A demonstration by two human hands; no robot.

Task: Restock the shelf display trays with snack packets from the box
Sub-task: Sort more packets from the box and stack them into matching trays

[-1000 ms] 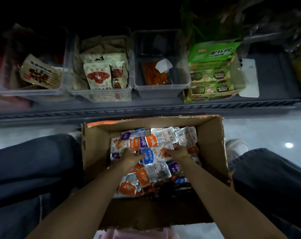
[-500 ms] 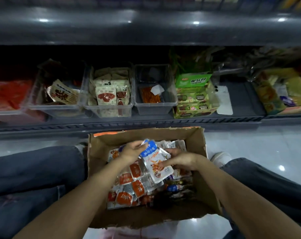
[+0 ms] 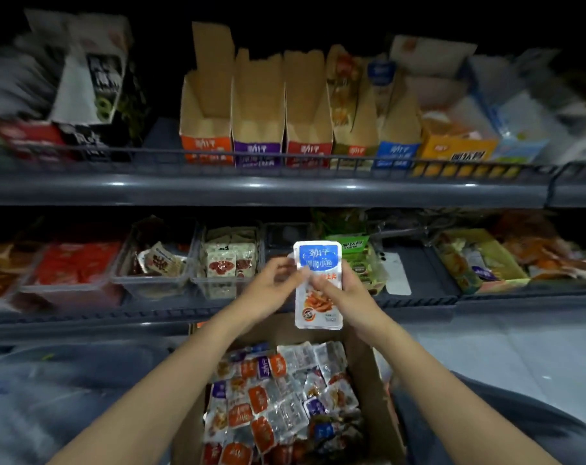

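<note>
Blue-and-white foil, the snack packet stands upright in the air between both hands, blue band on top and a picture of orange strips lower down. The left hand pinches its left edge, fingertips curled onto the front beside the blue band. The right hand grips the right side, thumb laid across the front and its other fingers hidden behind the packet. Straight below the fingers lies the open cardboard box, holding a loose heap of small packets in orange, purple, blue and clear wrap. Just left of the left fingertips, on the lower shelf, sits a clear bin of cream packets with red print. Above the fingers, on the upper shelf, cardboard display trays stand side by side: an orange-fronted tray, a purple-fronted tray and a red-fronted tray show brown card inside, and a blue-fronted tray stands up and to the right of the right hand's fingers.
</note>
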